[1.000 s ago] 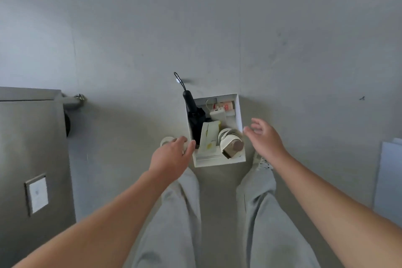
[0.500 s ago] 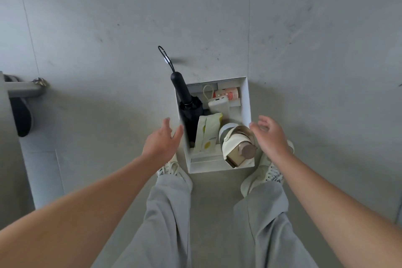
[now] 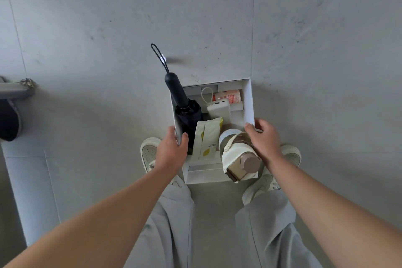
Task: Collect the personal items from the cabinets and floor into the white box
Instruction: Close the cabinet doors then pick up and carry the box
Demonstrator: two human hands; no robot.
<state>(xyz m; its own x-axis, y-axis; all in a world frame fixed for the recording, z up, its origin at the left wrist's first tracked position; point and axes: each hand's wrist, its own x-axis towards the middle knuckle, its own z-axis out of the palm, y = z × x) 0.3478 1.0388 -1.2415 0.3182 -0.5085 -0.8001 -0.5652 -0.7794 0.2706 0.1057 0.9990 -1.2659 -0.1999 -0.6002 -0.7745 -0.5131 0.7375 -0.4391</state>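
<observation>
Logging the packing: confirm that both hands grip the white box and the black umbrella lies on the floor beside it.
Wrong: the head view shows the black umbrella standing inside the white box, handle above its rim. The left hand and right hand do grip its walls.

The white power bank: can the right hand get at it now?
Probably yes: the power bank lies uncovered on top, but the right hand must first release the white box.
</observation>
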